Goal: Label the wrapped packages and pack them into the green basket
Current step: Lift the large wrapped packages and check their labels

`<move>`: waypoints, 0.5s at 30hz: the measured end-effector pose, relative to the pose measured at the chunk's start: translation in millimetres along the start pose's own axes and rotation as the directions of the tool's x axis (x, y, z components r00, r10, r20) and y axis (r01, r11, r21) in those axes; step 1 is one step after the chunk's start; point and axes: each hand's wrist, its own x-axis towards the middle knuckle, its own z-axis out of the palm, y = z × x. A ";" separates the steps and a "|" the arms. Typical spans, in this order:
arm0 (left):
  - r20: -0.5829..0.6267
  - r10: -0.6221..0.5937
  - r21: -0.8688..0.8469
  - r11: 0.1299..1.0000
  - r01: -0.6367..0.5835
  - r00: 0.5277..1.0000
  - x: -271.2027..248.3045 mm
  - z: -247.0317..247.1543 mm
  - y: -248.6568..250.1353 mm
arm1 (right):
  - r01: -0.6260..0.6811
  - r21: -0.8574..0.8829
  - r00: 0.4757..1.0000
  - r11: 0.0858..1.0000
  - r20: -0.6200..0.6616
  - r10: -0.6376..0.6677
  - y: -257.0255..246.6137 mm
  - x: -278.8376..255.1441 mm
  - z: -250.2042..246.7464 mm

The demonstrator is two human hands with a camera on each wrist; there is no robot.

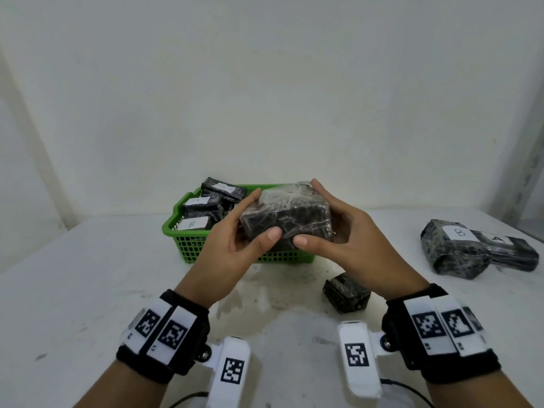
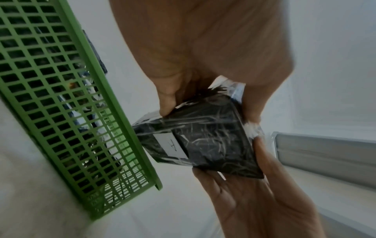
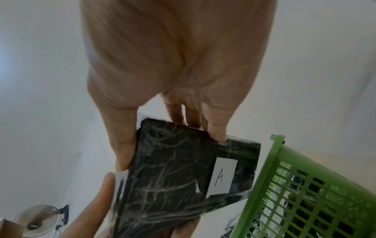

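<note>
While you hold the wrapped package [image 1: 285, 214] up in the air with both hands, it sits right over the near right part of the green basket [image 1: 188, 248], which stands by the back edge of the tabletop [image 1: 88, 290]. Your left hand [image 1: 232, 245] grips its left end and your right hand [image 1: 353, 240] grips its right end, thumbs on the near side. Its long side runs left to right, the same way the basket's long side runs. I think the basket is just under and beyond it, so both hands are about as near. The wrist views show a white label [image 3: 222, 176] on its bottom face that reads "A". Packages in the basket show labels too, one a "B" [image 1: 191, 224]. At the right edge lie two more packages [image 1: 471, 250], marked "B" and "A". A small dark package [image 1: 346, 293] with no label showing sits near you.
</note>
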 end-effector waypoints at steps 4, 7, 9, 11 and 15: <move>-0.010 0.031 -0.010 0.999 -0.031 0.999 0.8 4.0 0.9 | 0.029 0.015 1.000 0.999 0.008 -0.029 0.5 -2.4 -3.8; 0.006 0.081 0.061 0.995 -0.081 0.997 -1.3 9.2 3.6 | 0.049 0.032 0.996 0.998 -0.070 -0.047 -2.7 -3.4 -1.8; 0.008 0.092 0.093 0.991 -0.092 0.996 -2.4 11.3 4.2 | 0.055 0.011 0.994 0.998 -0.097 -0.054 -4.4 -3.0 -1.5; -0.004 0.093 0.097 0.991 -0.092 0.996 -1.7 11.4 4.7 | 0.050 -0.019 0.994 0.999 -0.093 -0.052 -4.7 -2.6 -1.6; 0.006 0.077 0.063 0.995 -0.077 0.997 -1.1 8.4 5.1 | 0.026 -0.018 0.998 0.999 -0.053 -0.027 -2.6 -3.9 -2.5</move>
